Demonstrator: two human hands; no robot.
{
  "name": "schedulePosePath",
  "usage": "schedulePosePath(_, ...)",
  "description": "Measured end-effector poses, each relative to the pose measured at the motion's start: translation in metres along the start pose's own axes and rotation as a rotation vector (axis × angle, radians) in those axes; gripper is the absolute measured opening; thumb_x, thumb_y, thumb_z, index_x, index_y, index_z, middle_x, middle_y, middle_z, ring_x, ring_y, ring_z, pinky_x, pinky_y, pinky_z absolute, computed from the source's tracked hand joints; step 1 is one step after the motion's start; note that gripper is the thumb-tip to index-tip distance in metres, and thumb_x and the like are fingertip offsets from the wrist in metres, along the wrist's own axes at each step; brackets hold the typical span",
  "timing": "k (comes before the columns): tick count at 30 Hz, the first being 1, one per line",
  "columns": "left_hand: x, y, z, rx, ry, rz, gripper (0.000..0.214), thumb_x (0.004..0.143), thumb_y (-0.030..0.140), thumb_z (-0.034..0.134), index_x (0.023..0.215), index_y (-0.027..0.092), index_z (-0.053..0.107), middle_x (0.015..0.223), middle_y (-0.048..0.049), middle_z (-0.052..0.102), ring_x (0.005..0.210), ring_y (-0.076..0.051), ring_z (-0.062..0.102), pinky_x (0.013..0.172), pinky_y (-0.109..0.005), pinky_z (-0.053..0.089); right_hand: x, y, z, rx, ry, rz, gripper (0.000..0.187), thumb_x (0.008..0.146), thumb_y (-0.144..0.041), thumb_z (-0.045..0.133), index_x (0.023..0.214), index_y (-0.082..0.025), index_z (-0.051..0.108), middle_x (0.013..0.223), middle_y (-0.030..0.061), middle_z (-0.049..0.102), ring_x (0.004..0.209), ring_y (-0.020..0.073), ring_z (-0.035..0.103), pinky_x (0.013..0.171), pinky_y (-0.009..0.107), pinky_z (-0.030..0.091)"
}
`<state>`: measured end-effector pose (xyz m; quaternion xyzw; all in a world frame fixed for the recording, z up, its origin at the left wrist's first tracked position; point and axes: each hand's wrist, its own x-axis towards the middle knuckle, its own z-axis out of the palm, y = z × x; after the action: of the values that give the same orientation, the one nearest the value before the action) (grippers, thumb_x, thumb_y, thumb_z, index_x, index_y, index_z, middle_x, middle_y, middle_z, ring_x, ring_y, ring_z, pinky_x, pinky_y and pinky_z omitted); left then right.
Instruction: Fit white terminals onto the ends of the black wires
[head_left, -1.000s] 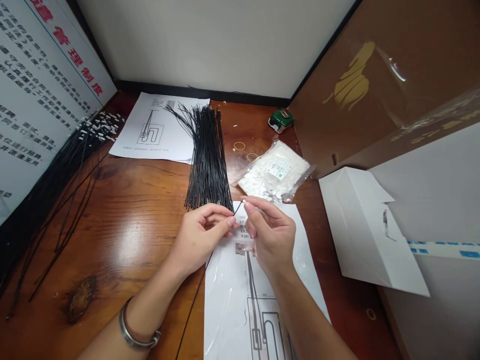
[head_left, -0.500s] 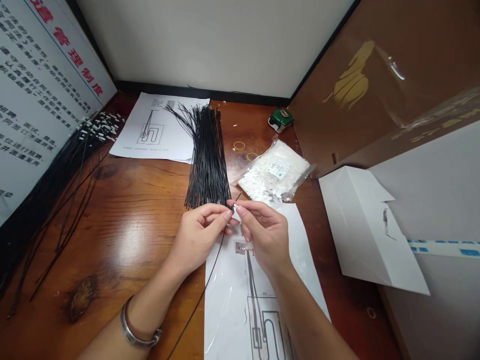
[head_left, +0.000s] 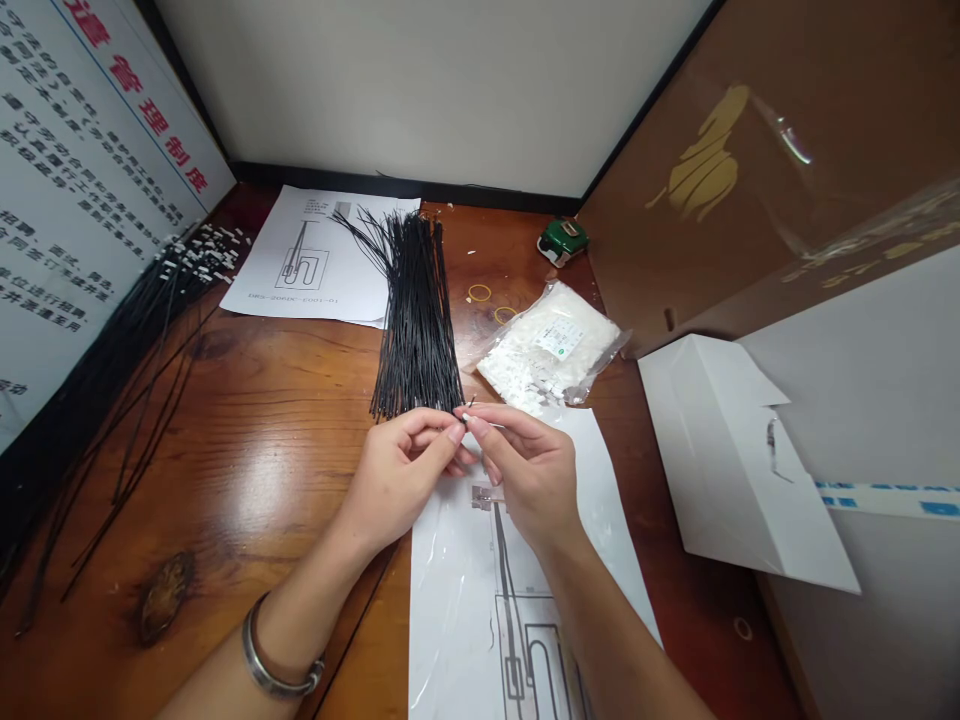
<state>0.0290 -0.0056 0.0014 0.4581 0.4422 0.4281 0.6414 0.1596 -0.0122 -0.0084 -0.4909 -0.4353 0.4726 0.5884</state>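
Note:
Between thumb and forefinger, my left hand (head_left: 396,482) pinches a thin black wire (head_left: 358,622), whose length trails down past my left forearm. Fingertip to fingertip with it, my right hand (head_left: 534,478) grips a tiny white plastic connector (head_left: 466,416). The wire end meets the connector there; how far it sits inside is hidden by the fingers. Just beyond the hands lies a thick bundle of black wires (head_left: 416,320). A clear bag of small white pieces (head_left: 551,340) rests to its right. Under my hands is a printed wiring drawing (head_left: 450,600).
Finished-looking black wires with white ends (head_left: 199,258) lean along the left panel. Another drawing sheet (head_left: 262,285) lies at the back, and a green tape measure (head_left: 562,240) stands near the right wall. Rubber bands (head_left: 479,293) lie by the bag. A folded white card box (head_left: 735,450) is on the right.
The wire's trailing length has swung left, from over the drawing to beside my left forearm. Both hands stay almost in place, fingertips still together.

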Motion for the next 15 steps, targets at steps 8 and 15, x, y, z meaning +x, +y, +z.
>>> schedulePosePath(8,-0.0002,0.0024,-0.0007,0.061,0.044,-0.006,0.012,0.082,0.021,0.063,0.074,0.012,0.063,0.062,-0.0016,0.069,0.058,-0.008,0.063,0.059,-0.017,0.051,0.0001,-0.0017,0.0019,-0.021,0.028,-0.027,0.008,0.074,-0.02,0.068,0.078,-0.023,0.075,0.086,0.0044,0.076,0.059,0.0124,0.063,0.038,0.023,0.043)
schedulePosePath(15,-0.0002,0.004,0.0003,-0.023,0.037,-0.002,0.015,0.082,0.027,0.064,0.077,0.012,0.064,0.062,-0.0003,0.066,0.055,-0.009,0.061,0.055,-0.018,0.053,-0.0011,-0.0023,0.0013,0.014,-0.015,-0.046,0.011,0.075,-0.018,0.068,0.078,-0.025,0.075,0.086,0.0035,0.076,0.072,0.0159,0.068,0.047,0.025,0.053)
